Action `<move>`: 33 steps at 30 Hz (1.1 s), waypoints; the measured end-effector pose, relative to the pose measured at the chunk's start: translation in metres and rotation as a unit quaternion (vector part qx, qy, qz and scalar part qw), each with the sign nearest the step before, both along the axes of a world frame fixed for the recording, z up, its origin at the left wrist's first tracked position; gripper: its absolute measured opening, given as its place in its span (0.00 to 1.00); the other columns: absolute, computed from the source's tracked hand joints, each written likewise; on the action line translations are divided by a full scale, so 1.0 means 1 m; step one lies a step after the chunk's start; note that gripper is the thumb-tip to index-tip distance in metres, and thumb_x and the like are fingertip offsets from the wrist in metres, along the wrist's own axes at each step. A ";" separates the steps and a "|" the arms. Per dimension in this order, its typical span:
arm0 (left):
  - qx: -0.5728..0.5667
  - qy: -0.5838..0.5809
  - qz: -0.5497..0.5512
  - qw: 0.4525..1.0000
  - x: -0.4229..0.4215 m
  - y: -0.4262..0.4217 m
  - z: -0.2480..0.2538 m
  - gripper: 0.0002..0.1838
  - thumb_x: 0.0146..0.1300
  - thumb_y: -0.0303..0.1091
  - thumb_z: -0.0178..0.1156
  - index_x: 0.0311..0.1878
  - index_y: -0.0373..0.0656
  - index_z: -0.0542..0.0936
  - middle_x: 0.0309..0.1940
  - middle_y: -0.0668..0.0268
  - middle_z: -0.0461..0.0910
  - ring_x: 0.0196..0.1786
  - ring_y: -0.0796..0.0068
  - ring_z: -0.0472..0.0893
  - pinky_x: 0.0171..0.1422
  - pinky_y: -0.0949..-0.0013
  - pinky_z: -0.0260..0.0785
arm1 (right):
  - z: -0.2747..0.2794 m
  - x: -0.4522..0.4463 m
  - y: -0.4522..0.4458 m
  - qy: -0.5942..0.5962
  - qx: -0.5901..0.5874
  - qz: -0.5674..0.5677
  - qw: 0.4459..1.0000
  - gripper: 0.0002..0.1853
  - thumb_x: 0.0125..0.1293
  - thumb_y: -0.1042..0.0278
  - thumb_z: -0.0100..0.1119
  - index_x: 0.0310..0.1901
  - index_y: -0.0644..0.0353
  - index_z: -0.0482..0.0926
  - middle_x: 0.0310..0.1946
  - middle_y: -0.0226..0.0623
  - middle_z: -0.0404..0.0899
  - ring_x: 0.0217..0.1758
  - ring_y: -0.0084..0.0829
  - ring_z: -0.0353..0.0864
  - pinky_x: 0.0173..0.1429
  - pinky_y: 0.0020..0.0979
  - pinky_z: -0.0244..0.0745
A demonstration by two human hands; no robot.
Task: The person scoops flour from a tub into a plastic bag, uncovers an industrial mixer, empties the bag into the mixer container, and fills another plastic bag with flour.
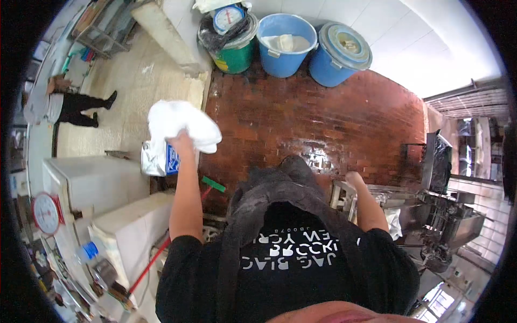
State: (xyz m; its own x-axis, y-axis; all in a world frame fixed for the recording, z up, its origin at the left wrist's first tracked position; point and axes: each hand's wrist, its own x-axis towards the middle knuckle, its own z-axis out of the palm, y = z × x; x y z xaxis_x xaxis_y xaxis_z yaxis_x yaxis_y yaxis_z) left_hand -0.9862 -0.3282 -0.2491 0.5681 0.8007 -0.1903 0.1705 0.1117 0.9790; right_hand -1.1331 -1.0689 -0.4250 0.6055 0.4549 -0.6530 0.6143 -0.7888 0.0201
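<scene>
My left hand [183, 142] is closed around a bulky white cloth [180, 123], held out in front of me on the left. Its folds are slightly smeared, so the exact kind of cloth is hard to make out. Just below the cloth is a silver and blue package [161, 159] with white print; whether it touches my hand I cannot tell. My right hand [354, 179] hangs low on the right, close to a pale frame [340, 195]. It is small and blurred, and its finger position does not show clearly.
Along the far wall stand a green bucket [234, 58] with a dial scale [228, 19], an open blue bucket [287, 56] and a lidded blue bucket [336, 59]. A person [70, 107] stands at the left. The brick floor [301, 113] looks wet. A red-handled tool [151, 261] leans beside me.
</scene>
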 end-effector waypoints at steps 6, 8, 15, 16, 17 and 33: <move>0.119 -0.081 -0.177 0.974 0.270 -0.087 -0.048 0.24 0.58 0.23 0.57 0.58 0.28 0.68 0.54 0.49 0.76 0.56 0.54 0.76 0.64 0.59 0.66 | -0.005 0.097 -0.031 0.050 0.096 -0.291 0.951 0.05 0.59 0.66 0.56 0.32 0.56 0.79 0.26 0.36 0.78 0.34 0.37 0.81 0.37 0.39 0.76; 0.179 -0.156 -0.226 0.945 0.330 -0.141 -0.014 0.23 0.56 0.24 0.57 0.56 0.28 0.70 0.54 0.45 0.76 0.58 0.47 0.74 0.67 0.57 0.62 | -0.031 0.198 -0.019 -0.022 0.153 -0.209 0.966 0.05 0.61 0.64 0.56 0.34 0.54 0.78 0.25 0.34 0.77 0.33 0.35 0.81 0.37 0.38 0.76; 0.356 -0.102 -0.304 0.878 0.491 -0.274 0.018 0.25 0.54 0.23 0.54 0.57 0.28 0.69 0.54 0.41 0.73 0.61 0.43 0.70 0.68 0.55 0.60 | 0.206 0.601 0.214 0.020 0.536 -0.386 0.751 0.42 0.62 0.50 0.65 0.68 0.70 0.58 0.46 0.48 0.79 0.39 0.31 0.79 0.42 0.31 0.76; 0.364 -0.099 -0.316 0.870 0.516 -0.288 0.004 0.25 0.54 0.24 0.55 0.58 0.28 0.69 0.55 0.41 0.72 0.61 0.42 0.70 0.68 0.55 0.60 | 0.225 0.637 0.230 -0.066 0.519 -0.336 0.783 0.49 0.59 0.46 0.67 0.70 0.69 0.52 0.47 0.51 0.79 0.43 0.36 0.81 0.46 0.34 0.76; 0.372 -0.097 -0.329 0.863 0.541 -0.298 -0.003 0.26 0.55 0.25 0.55 0.59 0.29 0.68 0.56 0.41 0.71 0.61 0.42 0.69 0.68 0.55 0.60 | 0.225 0.671 0.243 -0.059 0.531 -0.350 0.769 0.49 0.58 0.49 0.68 0.71 0.67 0.51 0.47 0.49 0.78 0.41 0.34 0.81 0.43 0.33 0.77; -0.367 -0.145 -0.327 0.859 0.716 -0.264 -0.011 0.39 0.59 0.30 0.62 0.72 0.44 0.54 0.58 0.60 0.70 0.62 0.67 0.69 0.67 0.54 0.61 | 0.121 0.869 0.251 -0.149 0.507 -0.408 0.745 0.40 0.59 0.76 0.62 0.71 0.62 0.53 0.60 0.53 0.72 0.65 0.45 0.71 0.66 0.35 0.65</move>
State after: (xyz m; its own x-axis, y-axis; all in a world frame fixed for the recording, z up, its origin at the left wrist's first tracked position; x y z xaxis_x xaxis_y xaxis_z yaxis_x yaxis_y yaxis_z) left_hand -0.2703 -0.5920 -0.2604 0.9592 0.0175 -0.2823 0.1930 0.6891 0.6985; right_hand -0.2638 -0.8181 -0.3038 0.9997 0.0250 -0.0061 0.0101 -0.5995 -0.8003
